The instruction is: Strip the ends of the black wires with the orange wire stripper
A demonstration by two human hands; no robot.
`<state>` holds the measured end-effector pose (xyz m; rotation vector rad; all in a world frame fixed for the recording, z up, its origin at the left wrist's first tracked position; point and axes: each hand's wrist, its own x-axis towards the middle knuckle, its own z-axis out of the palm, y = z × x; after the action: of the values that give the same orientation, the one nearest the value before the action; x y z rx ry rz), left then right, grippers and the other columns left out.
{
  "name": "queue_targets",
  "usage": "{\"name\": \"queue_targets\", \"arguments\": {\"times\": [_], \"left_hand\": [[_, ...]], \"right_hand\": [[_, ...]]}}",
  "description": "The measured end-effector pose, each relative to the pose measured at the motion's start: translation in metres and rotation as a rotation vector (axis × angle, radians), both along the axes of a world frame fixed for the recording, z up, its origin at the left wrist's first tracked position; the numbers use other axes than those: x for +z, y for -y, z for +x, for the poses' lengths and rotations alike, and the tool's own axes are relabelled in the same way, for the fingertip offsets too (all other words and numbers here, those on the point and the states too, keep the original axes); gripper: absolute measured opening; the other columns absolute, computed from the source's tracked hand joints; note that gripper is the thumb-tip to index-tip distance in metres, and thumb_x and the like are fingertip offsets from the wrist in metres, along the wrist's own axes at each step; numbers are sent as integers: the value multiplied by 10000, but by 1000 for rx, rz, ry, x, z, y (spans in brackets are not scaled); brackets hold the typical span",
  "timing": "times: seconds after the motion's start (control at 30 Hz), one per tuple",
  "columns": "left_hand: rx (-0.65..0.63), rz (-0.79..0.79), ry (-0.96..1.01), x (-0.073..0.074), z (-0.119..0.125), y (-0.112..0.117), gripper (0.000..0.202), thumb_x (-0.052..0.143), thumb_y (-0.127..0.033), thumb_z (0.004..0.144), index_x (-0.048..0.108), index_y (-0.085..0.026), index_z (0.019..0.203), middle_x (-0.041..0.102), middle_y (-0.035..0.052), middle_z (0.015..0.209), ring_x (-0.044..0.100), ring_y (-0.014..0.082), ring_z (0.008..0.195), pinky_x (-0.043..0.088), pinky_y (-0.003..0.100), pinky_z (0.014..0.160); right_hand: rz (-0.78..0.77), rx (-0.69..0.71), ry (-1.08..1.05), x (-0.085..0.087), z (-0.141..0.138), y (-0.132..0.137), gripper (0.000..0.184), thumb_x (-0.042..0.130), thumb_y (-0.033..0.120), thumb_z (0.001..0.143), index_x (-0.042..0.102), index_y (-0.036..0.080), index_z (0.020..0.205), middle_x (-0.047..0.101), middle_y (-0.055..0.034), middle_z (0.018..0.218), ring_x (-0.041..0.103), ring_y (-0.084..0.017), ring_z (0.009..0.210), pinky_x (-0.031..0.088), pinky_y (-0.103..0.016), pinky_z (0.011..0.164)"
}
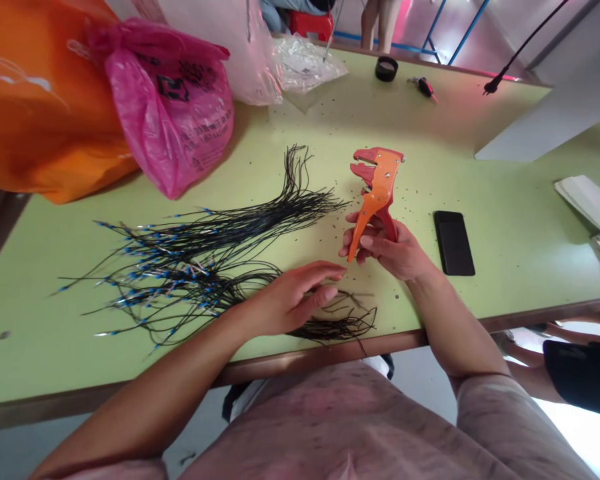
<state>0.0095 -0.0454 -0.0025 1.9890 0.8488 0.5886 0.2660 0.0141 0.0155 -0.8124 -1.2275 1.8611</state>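
Observation:
My right hand [391, 248] grips the handles of an orange and red wire stripper [377, 187], held upright with its jaws pointing away from me. My left hand [296, 295] lies on the green table [505, 200] with fingers stretched out flat, resting on a bundle of thin black wires [340, 328] near the front edge. A larger spread of black wires with blue terminals [190, 267] fans out to the left of that hand. Tiny black scraps of insulation dot the tabletop around the tool.
A black phone [453, 242] lies right of my right hand. A pink plastic bag [173, 100] and an orange bag [35, 93] stand at the back left, with a clear bag [305, 63] behind. Another person's legs [530, 360] show at the right, below the table.

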Motion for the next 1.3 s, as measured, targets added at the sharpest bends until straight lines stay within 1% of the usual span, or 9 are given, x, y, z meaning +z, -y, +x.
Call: {"name": "queue_targets", "arguments": {"times": [0.1,0.2,0.27,0.37,0.47,0.6,0.8,1.03,1.3], "left_hand": [[190,76,64,-7,0,-7,392,522,-424,1118,716,-194,1368,795,132,1348,759,239,1250,583,356,1102],[433,194,19,-9,-10,-16,369,551,-436,1097,748,-178,1272,820,126,1231,784,225,1067,610,340,975],[571,300,-137,-8,-23,-23,346,548,-432,1085,774,-189,1182,825,114,1143,772,238,998,603,358,928],[692,398,-503,-4,-43,-34,335,550,-415,1061,798,-202,1133,817,127,1136,741,319,1114,573,424,949],[671,346,-792,1,-51,-38,351,553,-395,1051,807,-202,1195,806,144,1220,717,364,1183,565,435,885],[587,277,-961,9,-45,-37,367,539,-373,1060,812,-209,1242,792,136,1287,704,355,1223,560,417,856],[544,272,-1070,21,-37,-35,376,501,-346,1068,814,-198,1214,783,147,1235,697,362,1209,555,423,825],[570,191,-1110,20,-34,-42,400,482,-352,1047,773,-180,1260,768,183,1263,722,372,1191,563,417,806],[451,242,-1147,21,-36,-58,332,490,-280,968,798,-192,1059,800,181,1092,781,370,958,541,407,718]], "right_hand": [[-1,-5,7,-2,0,0,483,906,382,900,685,201,1290,814,-85,1078,834,-234,936,612,-252,620],[-2,-16,15,-1,0,0,490,912,384,890,689,197,1284,813,-86,1068,830,-238,931,608,-255,612],[8,-23,22,0,-1,0,481,904,382,894,689,198,1283,811,-87,1071,827,-238,927,605,-259,611],[25,-14,23,2,-1,1,469,893,386,902,688,197,1278,809,-86,1065,818,-228,903,601,-262,608],[33,0,14,3,-3,2,449,893,371,905,692,194,1266,811,-83,1036,814,-218,874,599,-259,605],[40,10,-2,3,-5,3,445,892,369,908,691,195,1265,816,-90,1038,814,-231,882,596,-266,588],[52,27,-16,5,-5,4,427,888,354,918,691,190,1260,819,-91,1034,821,-235,899,592,-268,595],[56,60,-16,5,-6,5,437,883,362,931,680,172,1268,822,-103,1051,827,-241,935,590,-266,616],[55,78,-37,2,-7,4,421,875,337,932,675,179,1268,819,-88,1043,830,-225,935,598,-250,619]]}}
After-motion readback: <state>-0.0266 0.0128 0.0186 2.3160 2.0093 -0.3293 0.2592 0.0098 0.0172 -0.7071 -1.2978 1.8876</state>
